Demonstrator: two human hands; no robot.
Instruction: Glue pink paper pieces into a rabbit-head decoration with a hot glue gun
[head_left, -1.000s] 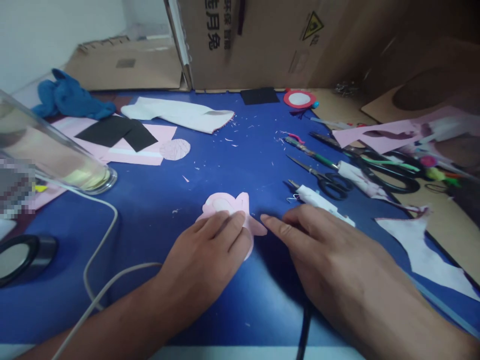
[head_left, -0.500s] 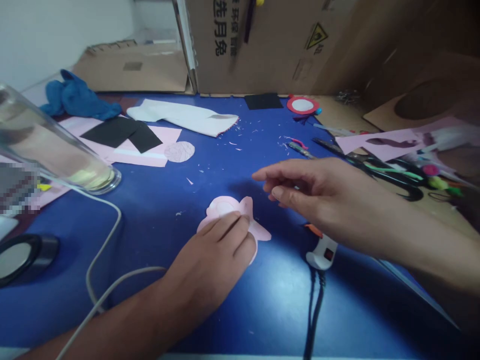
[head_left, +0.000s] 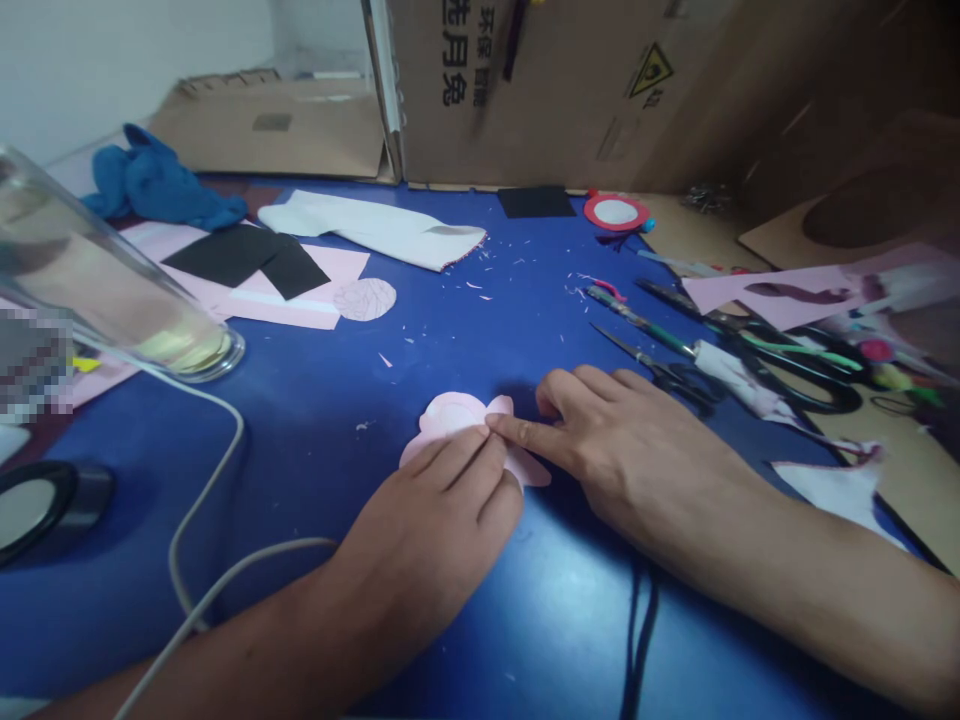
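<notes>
A pale pink cutout (head_left: 453,409) with rounded lobes and a pointed tail-like part lies on the blue table at the middle. My left hand (head_left: 442,510) holds it down, fingers together across it and covering its centre. From the right, my right hand (head_left: 615,430) presses one outstretched digit, probably the thumb, onto the cutout beside the left fingertips. Its other fingers are curled in, and nothing shows in them. A small pair of scissors (head_left: 667,372) rests just beyond the right hand, alongside a green-handled tool (head_left: 656,335).
A tilted glass (head_left: 157,300) and a white cable (head_left: 238,430) are at left, with a black tape roll (head_left: 90,500) nearer. Black paper (head_left: 225,255), a white sheet (head_left: 375,225) and a blue cloth (head_left: 161,185) lie farther back. Cardboard (head_left: 555,110) stands behind. Black cords (head_left: 637,650) run to the near edge.
My right hand has come down and left from above the table, curling its fingers and touching the cutout. The white device with an orange tip is now hidden. My left hand remains on the cutout.
</notes>
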